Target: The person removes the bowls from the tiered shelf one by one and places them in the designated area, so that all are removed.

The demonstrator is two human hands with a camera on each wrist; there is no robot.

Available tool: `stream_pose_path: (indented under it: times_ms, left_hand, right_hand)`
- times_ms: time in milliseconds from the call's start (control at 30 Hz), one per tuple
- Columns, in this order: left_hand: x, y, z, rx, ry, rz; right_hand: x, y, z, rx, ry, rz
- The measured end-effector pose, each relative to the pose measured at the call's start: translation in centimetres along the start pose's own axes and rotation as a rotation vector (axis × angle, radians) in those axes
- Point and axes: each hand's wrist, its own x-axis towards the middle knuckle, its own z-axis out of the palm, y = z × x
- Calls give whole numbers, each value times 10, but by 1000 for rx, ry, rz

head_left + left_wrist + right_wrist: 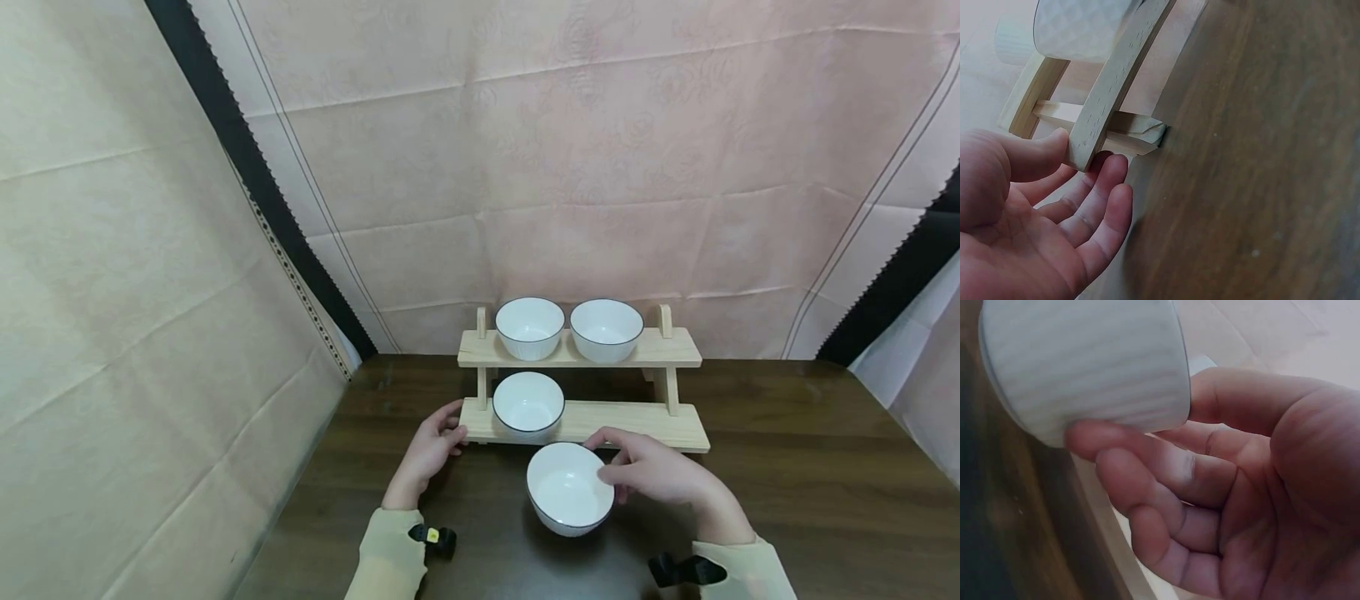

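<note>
Looks like three bowls shelved, one left imo
Top-left bowl (pixel 529 331) and top-right bowl (pixel 607 332) sit on the upper shelf (pixel 675 346), lower bowl (pixel 528 404) is at the left of the lower shelf (pixel 618 417). Your right hand (pixel 652 468) pinches the fourth bowl (pixel 568 490) by its rim, just in front of that shelf; your left hand (pixel 431 446) grips its left end. There's open room right of the lower bowl, but I'd mind the shelf's front edge and right post (pixel 671 390)
</note>
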Motion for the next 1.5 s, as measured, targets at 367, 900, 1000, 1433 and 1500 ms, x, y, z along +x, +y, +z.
stream_pose_path:
  times_ms: [367,900,1000,1433,1500]
  left_hand:
    - [-1,0,0,0,7,0]
    - [-1,-1,2,25,19,-14]
    - [-1,-1,1,27,15,-12]
    - [-1,2,0,53,16,-6]
    - [-1,1,0,54,16,-8]
  right_hand:
    - [26,-10,37,-44,29,6]
    - [56,-10,92,46,158,14]
    - [59,-11,99,96,180,22]
    - [65,-12,119,159,264,48]
    - [66,-12,120,158,271,49]
